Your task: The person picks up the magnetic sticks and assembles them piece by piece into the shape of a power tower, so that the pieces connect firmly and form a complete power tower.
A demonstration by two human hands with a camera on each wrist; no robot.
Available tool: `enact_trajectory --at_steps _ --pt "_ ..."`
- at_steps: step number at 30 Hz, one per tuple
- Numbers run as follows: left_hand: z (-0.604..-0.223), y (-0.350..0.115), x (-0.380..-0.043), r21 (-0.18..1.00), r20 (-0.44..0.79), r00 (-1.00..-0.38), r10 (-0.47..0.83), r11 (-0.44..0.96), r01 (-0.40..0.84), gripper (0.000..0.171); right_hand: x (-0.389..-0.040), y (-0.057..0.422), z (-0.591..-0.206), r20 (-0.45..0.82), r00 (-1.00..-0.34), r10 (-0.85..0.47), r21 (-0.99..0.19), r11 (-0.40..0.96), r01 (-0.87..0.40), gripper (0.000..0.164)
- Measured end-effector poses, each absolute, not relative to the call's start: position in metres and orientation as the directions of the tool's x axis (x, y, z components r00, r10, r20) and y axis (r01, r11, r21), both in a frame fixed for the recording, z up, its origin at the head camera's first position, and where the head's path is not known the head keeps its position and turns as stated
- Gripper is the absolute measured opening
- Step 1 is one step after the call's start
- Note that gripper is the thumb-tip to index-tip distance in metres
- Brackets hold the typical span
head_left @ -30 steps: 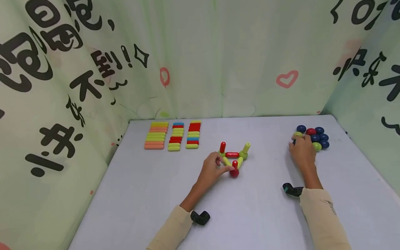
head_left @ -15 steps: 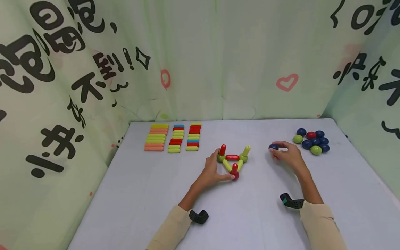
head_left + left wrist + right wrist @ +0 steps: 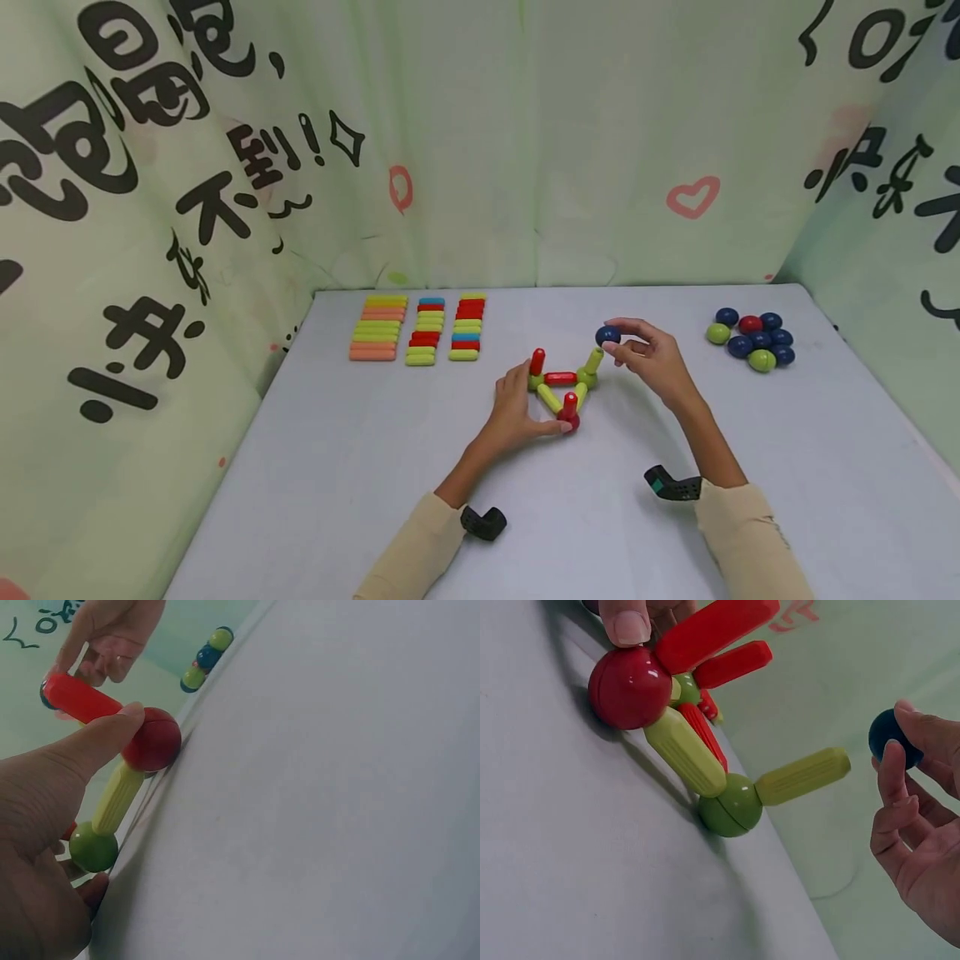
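Observation:
A triangular frame of sticks and balls stands on the table, with a red ball [image 3: 630, 688] at its near corner and a green ball [image 3: 731, 805] at its right corner. From each corner a stick rises: two red, and one yellow-green stick [image 3: 804, 776] at the right. My left hand [image 3: 513, 415] holds the frame from its left side, thumb on the red ball and fingers at the left green ball [image 3: 94, 846]. Pinched between thumb and fingers of my right hand [image 3: 648, 360] is a dark blue ball [image 3: 895, 739], just above the upright yellow-green stick's tip and apart from it.
Three columns of coloured sticks [image 3: 377, 327] lie at the table's back left. At the back right sits a cluster of blue, green and red balls [image 3: 759, 339]. A printed curtain [image 3: 570, 167] hangs behind the table.
My right hand has taken a blue ball from the cluster and carried it left to the frame's right upright. My left hand has spread its fingers along the frame's left side.

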State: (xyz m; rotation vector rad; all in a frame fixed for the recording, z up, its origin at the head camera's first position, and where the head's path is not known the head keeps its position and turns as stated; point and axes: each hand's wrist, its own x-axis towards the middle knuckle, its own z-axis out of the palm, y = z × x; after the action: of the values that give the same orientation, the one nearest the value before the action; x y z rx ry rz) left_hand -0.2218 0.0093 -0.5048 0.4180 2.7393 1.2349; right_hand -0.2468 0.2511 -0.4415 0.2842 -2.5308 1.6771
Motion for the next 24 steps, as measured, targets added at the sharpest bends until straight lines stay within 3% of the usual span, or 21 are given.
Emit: enact_trajectory --at_steps 19,24 --pt "-0.504 0.006 -0.224 0.768 -0.005 -0.96 0.281 0.616 0.177 0.1 -0.253 0.237 -0.451 0.2 -0.973 -0.114 -0.891 0.393 -0.229 0.051" --pt "-0.508 0.0 -0.227 0.774 0.029 -0.961 0.274 0.602 0.195 0.081 -0.252 0.256 -0.451 0.235 -0.971 0.046 -0.879 0.437 -0.192 0.046"
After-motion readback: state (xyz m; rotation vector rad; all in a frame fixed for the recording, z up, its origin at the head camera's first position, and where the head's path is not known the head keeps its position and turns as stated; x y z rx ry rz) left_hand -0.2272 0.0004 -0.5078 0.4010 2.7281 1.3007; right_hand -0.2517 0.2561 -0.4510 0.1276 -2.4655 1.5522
